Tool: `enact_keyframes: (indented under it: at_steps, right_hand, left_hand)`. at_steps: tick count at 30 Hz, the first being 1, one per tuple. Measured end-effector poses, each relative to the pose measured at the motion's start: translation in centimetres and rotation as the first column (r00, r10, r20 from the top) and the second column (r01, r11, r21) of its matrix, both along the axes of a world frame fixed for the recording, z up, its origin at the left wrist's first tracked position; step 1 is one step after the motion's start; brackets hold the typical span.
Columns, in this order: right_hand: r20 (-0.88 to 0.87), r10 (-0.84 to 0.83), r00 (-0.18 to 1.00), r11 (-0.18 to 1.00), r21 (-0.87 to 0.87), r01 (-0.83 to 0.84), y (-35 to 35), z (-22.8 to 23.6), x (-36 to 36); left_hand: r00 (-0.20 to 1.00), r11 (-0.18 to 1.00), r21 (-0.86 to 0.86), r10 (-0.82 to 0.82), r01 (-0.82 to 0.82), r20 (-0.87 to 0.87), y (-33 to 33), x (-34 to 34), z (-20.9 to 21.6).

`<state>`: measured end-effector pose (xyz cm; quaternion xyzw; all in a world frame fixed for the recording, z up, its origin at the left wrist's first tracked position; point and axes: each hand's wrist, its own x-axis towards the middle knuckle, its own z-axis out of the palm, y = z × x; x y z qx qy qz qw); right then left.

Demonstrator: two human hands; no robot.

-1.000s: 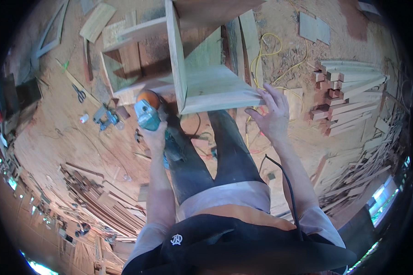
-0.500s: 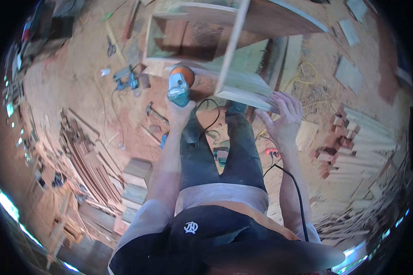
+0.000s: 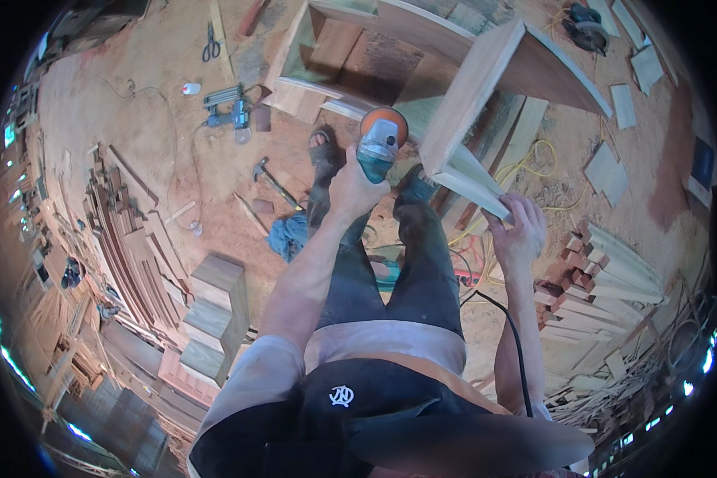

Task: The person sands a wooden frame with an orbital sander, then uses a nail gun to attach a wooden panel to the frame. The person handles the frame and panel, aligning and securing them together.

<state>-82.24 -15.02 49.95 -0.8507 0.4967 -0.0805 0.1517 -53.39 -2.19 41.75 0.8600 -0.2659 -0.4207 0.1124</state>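
My left hand (image 3: pixel 354 191) is wrapped round the body of an angle grinder (image 3: pixel 377 151), green and silver with an orange sanding disc (image 3: pixel 393 122) at its far end. The disc is near the front of a wooden cabinet frame (image 3: pixel 464 102), a little left of the frame's upright panel; whether they touch I cannot tell. My right hand (image 3: pixel 521 227) grips the right end of the frame's near board, fingers over the top and thumb on the near side. A black cord (image 3: pixel 511 315) hangs along my right forearm.
On the ground to the left lie a nail gun (image 3: pixel 229 111), a hammer (image 3: pixel 275 182), scissors (image 3: pixel 210 44) and a blue cloth (image 3: pixel 287 235). Wood strips (image 3: pixel 119 239) and block-like boards (image 3: pixel 217 307) are stacked left, more timber (image 3: pixel 605 271) right. A circular saw (image 3: pixel 585 30) sits far right, beyond a yellow cord (image 3: pixel 543 151).
My left hand and the grinder have moved right, toward the upright panel. The frame appears turned, its near corner further right, and my right hand has shifted right and nearer. The view has shifted too.
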Motion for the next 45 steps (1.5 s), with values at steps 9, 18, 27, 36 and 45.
enact_keyframes:
  at_steps: [9, 18, 27, 36, 45]
  right_hand:
    - [0.462, 0.055, 0.885, 0.771, 0.544, -0.332, 9.9, 2.7, 12.0]
    - [0.481, 0.024, 0.876, 0.252, 0.845, -0.471, 11.5, -2.4, 24.3]
    - [0.437, 0.223, 0.872, 0.380, 0.785, -0.490, 12.9, -3.8, 32.0]
    - [0.052, -0.028, 0.998, 0.299, 0.953, -0.041, 14.4, -13.0, 34.2]
    - [-0.406, -0.423, 0.810, 0.237, 0.814, 0.531, 12.5, -8.9, 17.5]
  left_hand:
    - [0.855, 0.770, -0.373, 0.463, -0.518, -0.232, 1.5, 10.1, 0.7]
    - [0.088, 0.132, -0.045, 0.339, -0.990, -0.937, 7.6, 11.8, 3.8]
    - [-0.261, -0.203, 0.209, 0.281, -0.957, -0.924, 12.2, 19.2, -3.5]
    - [0.189, 0.111, -0.199, 0.883, -0.974, -0.429, 15.3, 27.6, -23.7]
    - [0.044, 0.143, 0.183, 0.888, -0.973, -0.457, 29.6, 34.1, -54.5]
